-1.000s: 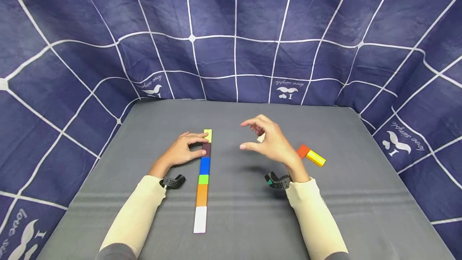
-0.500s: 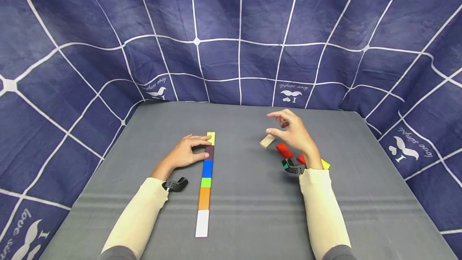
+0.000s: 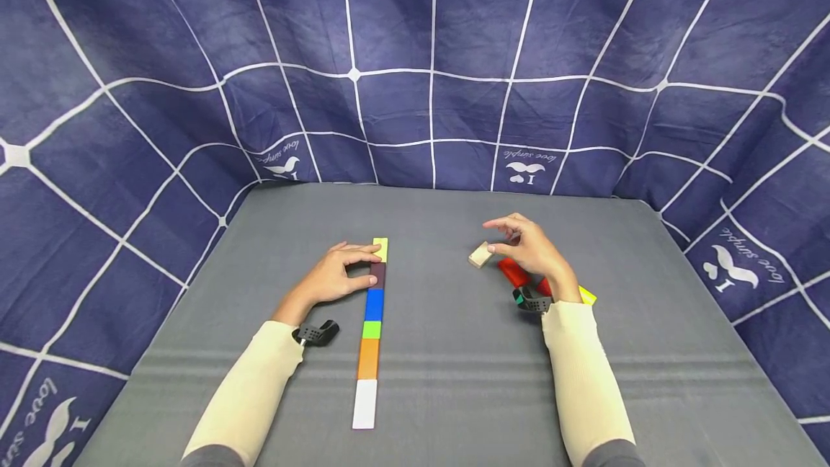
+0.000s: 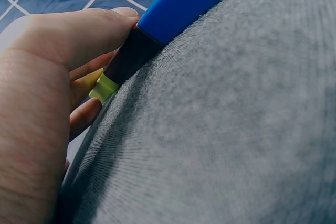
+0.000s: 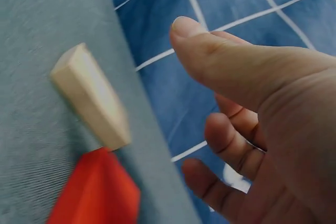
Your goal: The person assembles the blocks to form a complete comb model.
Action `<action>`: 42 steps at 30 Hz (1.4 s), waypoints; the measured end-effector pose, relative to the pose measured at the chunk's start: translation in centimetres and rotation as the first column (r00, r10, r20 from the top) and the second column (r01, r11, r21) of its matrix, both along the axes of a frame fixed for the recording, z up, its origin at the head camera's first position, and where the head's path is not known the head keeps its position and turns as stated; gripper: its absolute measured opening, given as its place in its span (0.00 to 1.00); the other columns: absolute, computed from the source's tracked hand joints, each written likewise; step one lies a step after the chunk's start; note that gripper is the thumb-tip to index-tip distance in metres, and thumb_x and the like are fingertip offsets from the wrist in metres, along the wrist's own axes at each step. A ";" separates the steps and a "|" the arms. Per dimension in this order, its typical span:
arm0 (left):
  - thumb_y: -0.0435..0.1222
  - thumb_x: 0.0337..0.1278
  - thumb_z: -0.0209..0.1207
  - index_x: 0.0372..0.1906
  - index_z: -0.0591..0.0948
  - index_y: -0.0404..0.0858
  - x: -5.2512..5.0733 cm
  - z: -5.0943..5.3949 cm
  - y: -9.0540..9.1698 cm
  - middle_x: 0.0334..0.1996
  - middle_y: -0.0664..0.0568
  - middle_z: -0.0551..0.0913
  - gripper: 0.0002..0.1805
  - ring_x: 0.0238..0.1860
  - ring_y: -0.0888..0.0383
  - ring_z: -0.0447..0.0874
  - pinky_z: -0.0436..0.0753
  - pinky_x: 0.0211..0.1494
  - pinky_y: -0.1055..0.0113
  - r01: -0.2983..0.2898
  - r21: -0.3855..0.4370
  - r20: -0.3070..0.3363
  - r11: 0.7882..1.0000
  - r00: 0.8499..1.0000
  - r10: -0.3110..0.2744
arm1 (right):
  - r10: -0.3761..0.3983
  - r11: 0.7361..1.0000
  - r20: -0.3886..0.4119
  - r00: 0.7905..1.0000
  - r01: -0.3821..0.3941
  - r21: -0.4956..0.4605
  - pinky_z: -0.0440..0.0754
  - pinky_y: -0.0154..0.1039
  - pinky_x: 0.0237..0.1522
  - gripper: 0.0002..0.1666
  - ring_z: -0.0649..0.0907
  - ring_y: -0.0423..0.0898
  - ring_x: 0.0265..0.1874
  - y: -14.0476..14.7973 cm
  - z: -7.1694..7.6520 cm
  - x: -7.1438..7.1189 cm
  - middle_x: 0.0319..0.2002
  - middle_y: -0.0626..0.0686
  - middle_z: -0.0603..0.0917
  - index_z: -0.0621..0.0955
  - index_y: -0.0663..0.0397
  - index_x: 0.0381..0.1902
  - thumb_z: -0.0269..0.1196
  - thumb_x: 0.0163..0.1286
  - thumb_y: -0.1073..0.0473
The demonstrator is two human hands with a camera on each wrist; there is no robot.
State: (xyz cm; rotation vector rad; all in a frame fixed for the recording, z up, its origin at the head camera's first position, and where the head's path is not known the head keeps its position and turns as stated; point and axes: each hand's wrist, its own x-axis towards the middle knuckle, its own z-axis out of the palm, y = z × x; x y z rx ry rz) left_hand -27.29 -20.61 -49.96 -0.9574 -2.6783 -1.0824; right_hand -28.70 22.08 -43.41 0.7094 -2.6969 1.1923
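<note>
A straight row of flat coloured blocks lies on the grey table: white (image 3: 364, 403), orange (image 3: 368, 359), green (image 3: 372, 329), blue (image 3: 374, 305), dark purple (image 3: 379, 274) and yellow-green (image 3: 381, 245). My left hand (image 3: 327, 276) rests at the row's far end, thumb by the dark block, fingertips on the yellow-green one. My right hand (image 3: 528, 247) hovers above a plain wooden block (image 3: 478, 256), its thumb and fingers spread apart. In the right wrist view, the wooden block (image 5: 94, 100) lies apart from the fingers.
Beneath the right hand and wrist are a red block (image 3: 514, 272), a second, partly hidden red block (image 3: 544, 286) and a yellow block (image 3: 587, 295). A blue curtain with white lines (image 3: 395, 107) borders the grey table (image 3: 428, 380) at the back and sides.
My right hand has moved right, uncovering the wooden block, then dropped slightly towards it. The left hand stays at the row. The head view has shifted a little.
</note>
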 end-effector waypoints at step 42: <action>0.47 0.56 0.71 0.56 0.85 0.53 0.0 -0.1 0.0 0.67 0.58 0.79 0.21 0.69 0.53 0.75 0.53 0.78 0.39 0.000 -0.008 0.007 1.000 1.000 0.000 | 0.012 0.988 0.179 0.984 -0.039 0.148 0.59 0.48 0.52 0.21 0.74 0.49 0.50 -0.3 -3.9 -1.0 0.48 0.52 0.81 0.85 0.39 0.54 0.72 0.62 0.58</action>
